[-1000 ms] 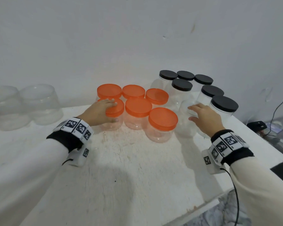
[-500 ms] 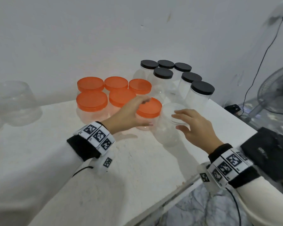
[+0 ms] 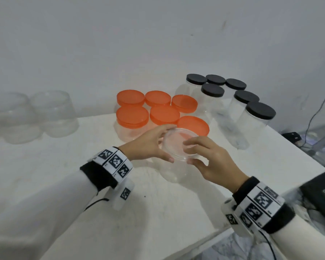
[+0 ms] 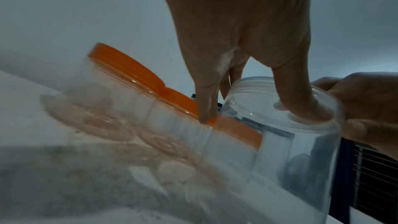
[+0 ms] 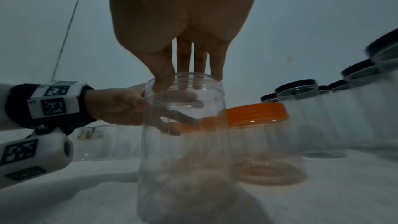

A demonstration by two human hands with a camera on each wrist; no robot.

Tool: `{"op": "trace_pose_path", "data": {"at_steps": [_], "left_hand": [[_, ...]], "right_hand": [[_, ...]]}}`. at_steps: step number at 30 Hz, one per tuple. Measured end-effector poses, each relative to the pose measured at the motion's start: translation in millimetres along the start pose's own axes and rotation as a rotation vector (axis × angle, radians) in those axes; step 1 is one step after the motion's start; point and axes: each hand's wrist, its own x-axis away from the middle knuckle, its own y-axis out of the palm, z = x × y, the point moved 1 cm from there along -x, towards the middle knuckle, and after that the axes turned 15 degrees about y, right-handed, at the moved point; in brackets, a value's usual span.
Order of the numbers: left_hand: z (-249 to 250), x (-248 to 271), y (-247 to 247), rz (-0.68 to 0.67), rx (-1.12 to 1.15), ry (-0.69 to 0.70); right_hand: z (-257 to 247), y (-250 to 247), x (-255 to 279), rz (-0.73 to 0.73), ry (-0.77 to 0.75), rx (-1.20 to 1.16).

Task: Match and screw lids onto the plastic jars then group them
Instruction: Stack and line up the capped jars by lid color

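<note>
The clear jar (image 3: 177, 147) stands upright on the tabletop (image 3: 120, 212), just in front of the nearest orange-lidded jar (image 3: 193, 125), which serves as landmark here. Its mouth is open and points straight up, so its long axis runs vertically, with no lid on it yet.

Both hands are on the jar's neck. The left hand (image 3: 148, 147) comes in from the side away from the black-lidded jars (image 3: 251, 102); its fingers (image 4: 297, 94) are spread around the rim, with the thumb on the near side and, in the left wrist view, one finger dipping inside the mouth while another reaches the edge of the orange lid behind. The right hand (image 3: 210, 162) comes from the opposite side, fingers (image 5: 163, 74) curled down over the rim, thumb outside on the near wall and the others hooked at the far lip. Both are equally near; the jar sits between them, directly under the fingertips.

The orange-lidded group of six sits touching together behind the landmark, and the black-lidded group stands beyond it toward the wall. Two more clear jars (image 3: 45, 113) rest well off on the left-hand side.

My reading is that this jar still needs a matching lid, and none loose is visible in these views. Since the axis is vertical, any lid has to come down flat from above, and at least one hand must release the rim first.
</note>
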Motion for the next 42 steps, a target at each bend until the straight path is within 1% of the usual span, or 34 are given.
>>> {"op": "trace_pose_path", "data": {"at_steps": [2,4,6,7,11,13,15,17,19,20,21,24,27,30,34,38,42], "left_hand": [[-1,15,-14,0.069,0.043,-0.041],[-3,32,-31,0.133,0.031,-0.067],[-2,50,-50,0.207,0.010,-0.071],[0,61,-62,0.248,0.000,-0.069],[21,102,-116,0.408,-0.088,-0.070],[35,118,-145,0.483,-0.162,-0.050],[48,131,-174,0.590,-0.208,-0.030],[54,141,-201,0.722,-0.262,-0.019],[55,149,-226,0.849,-0.339,-0.015],[53,153,-236,0.905,-0.374,-0.019],[50,156,-245,0.953,-0.405,-0.029],[40,164,-266,1.049,-0.475,-0.071],[30,167,-280,1.089,-0.496,-0.114],[22,168,-287,1.092,-0.499,-0.135],[15,165,-292,1.088,-0.501,-0.145],[9,163,-297,1.070,-0.467,-0.148],[6,160,-300,1.058,-0.500,-0.150]], "right_hand": [[-10,12,-13,-0.055,-0.029,-0.045],[-23,23,-28,-0.115,-0.068,-0.096],[-38,31,-44,-0.133,-0.079,-0.150],[-45,34,-53,-0.111,-0.071,-0.191],[-65,50,-95,0.066,-0.012,-0.303],[-65,62,-113,0.106,0.041,-0.245],[-62,79,-128,0.065,0.141,-0.118],[-60,95,-136,-0.067,0.239,0.045],[-61,108,-139,-0.228,0.289,0.252],[-62,113,-140,-0.282,0.300,0.329],[-63,117,-141,-0.301,0.307,0.357],[-69,124,-142,-0.255,0.252,0.350],[-72,133,-142,-0.169,0.170,0.337],[-84,135,-143,-0.195,0.161,0.245],[-94,139,-147,-0.211,0.108,0.195],[-103,146,-155,-0.256,0.118,0.144],[-107,154,-167,-0.289,0.132,0.121]]}}
